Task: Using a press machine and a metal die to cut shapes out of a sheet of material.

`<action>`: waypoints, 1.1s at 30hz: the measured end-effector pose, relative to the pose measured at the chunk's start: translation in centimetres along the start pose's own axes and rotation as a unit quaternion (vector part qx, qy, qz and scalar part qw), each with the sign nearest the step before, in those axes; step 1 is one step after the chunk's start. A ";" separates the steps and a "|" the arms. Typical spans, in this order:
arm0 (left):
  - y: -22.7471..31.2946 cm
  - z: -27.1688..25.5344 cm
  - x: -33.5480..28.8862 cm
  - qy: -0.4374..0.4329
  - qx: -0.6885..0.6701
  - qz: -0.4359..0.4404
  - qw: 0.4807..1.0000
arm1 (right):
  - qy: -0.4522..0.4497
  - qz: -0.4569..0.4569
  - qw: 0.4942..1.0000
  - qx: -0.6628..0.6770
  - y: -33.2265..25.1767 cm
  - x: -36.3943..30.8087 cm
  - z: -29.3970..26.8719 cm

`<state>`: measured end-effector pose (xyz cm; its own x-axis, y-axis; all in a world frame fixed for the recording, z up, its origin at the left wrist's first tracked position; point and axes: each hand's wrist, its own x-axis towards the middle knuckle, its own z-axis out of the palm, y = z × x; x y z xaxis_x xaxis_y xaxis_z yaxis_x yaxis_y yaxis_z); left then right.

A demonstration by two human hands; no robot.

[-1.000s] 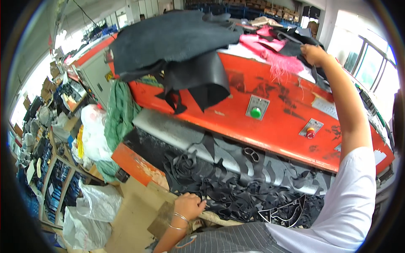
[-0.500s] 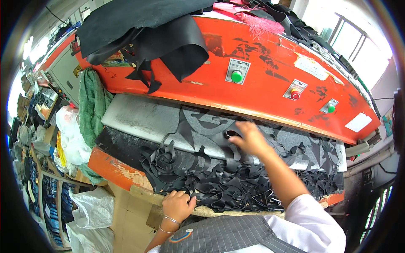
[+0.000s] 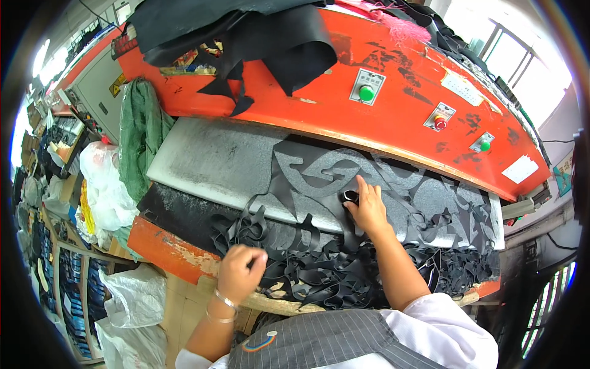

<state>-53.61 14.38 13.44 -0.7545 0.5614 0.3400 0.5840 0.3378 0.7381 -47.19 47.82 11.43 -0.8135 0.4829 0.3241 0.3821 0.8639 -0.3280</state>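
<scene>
A sheet of black leather [image 3: 294,154], with curved shapes cut out of it, lies over the pale grey cutting board [image 3: 203,154] under the red machine. My right hand [image 3: 370,210] is on the board's right half, thumb and fingers closed around a curled black leather scrap [image 3: 351,197]. At the near left, my left hand [image 3: 241,272] is raised just over the front edge with its fingers curled in. Whether anything is inside that hand is hidden. Tangled leather offcuts [image 3: 326,270] are heaped between my arms, along the board's near side.
The red machine front [image 3: 289,117] spans the far side, bearing a green button [image 3: 367,93], a red knob [image 3: 440,123] and another green button [image 3: 485,146]. Black leather [image 3: 301,52] drapes over its top. Green cloth [image 3: 138,135] and white plastic bags [image 3: 107,184] stand at left.
My left hand has lifted off the front edge and moved up and left. My right hand has drawn slightly nearer, its fingers now closed at the curled scrap. The whole view has shifted a little.
</scene>
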 end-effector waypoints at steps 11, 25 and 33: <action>-11.4 8.2 11.7 0.062 0.081 0.075 0.992 | 0.010 -0.013 0.989 0.146 -8.1 -1.9 -0.2; -10.8 8.4 11.3 -0.003 0.119 0.020 0.993 | -0.040 -0.078 0.987 0.134 -12.8 1.5 9.7; -9.6 8.5 12.9 0.003 0.153 0.063 0.986 | 0.011 -0.084 0.985 0.153 -11.1 1.4 9.4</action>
<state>-66.39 24.81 5.82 -0.6718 0.6093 0.4212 0.7351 0.4782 0.4807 -56.68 37.59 7.19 -0.8424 0.3437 0.4150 0.0908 0.8497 -0.5193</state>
